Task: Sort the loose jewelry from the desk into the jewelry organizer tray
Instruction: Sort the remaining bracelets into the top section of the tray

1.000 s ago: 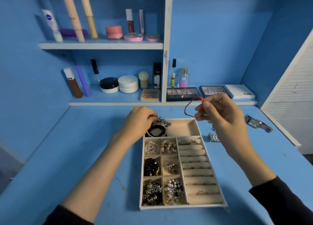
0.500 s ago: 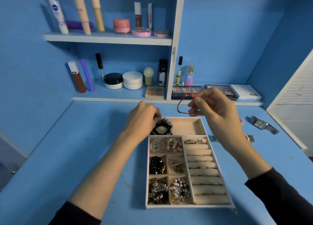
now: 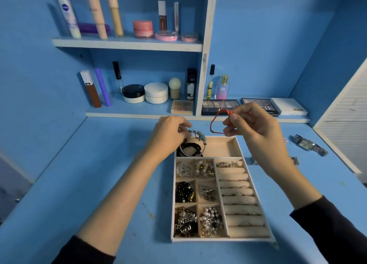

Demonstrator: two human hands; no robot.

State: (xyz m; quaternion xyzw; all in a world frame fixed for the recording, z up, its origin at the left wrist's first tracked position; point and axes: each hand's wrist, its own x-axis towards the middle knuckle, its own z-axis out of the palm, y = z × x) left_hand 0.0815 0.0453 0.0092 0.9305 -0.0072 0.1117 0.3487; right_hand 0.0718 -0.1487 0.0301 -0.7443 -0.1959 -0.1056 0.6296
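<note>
"Where is the red cord bracelet from your hands?"

"Pinched in my right hand, fingers curled at its knot, raised over the far edge of the jewelry organizer tray. Its loop hangs leftward and down."

"And the other hand?"

"My left hand grips a beaded charm bracelet at the tray's far left corner, above black bands. The wide far compartment lies just below the red loop. I judge my right hand nearer its bare half."
</note>
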